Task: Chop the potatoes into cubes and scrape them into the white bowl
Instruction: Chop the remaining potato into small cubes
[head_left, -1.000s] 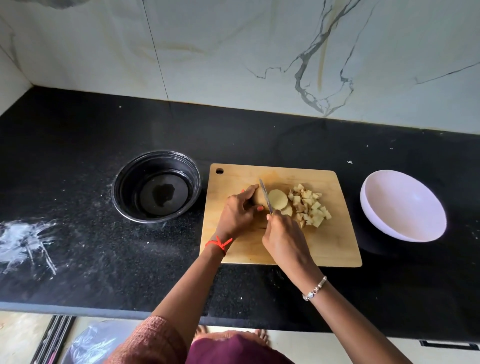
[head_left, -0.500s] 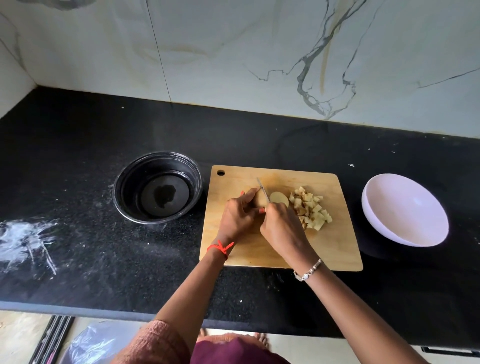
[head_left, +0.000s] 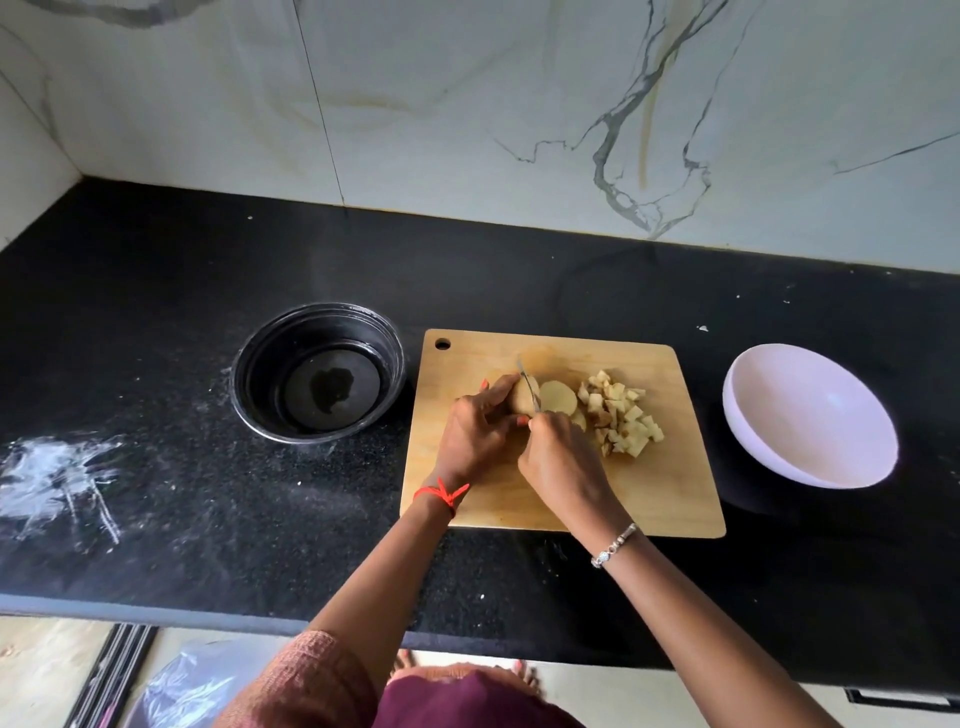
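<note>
A wooden cutting board (head_left: 670, 499) lies on the black counter. On it my left hand (head_left: 475, 431) grips a piece of potato (head_left: 521, 400). My right hand (head_left: 563, 462) holds a knife (head_left: 530, 385) whose blade stands in the potato, just right of my left fingertips. A cut round slice (head_left: 558, 397) lies flat right of the blade. Further right sits a heap of potato cubes (head_left: 621, 413). The white bowl (head_left: 810, 415) stands empty on the counter, right of the board.
A black bowl (head_left: 318, 371) holding a little liquid stands left of the board. White powder smears (head_left: 57, 478) mark the counter's left part. A marble wall rises behind. The counter's front edge runs below my forearms.
The knife has gone through the potato and come back: a round slice now lies free right of the blade. My right hand pushed forward, then drew back a little. My left hand stayed put.
</note>
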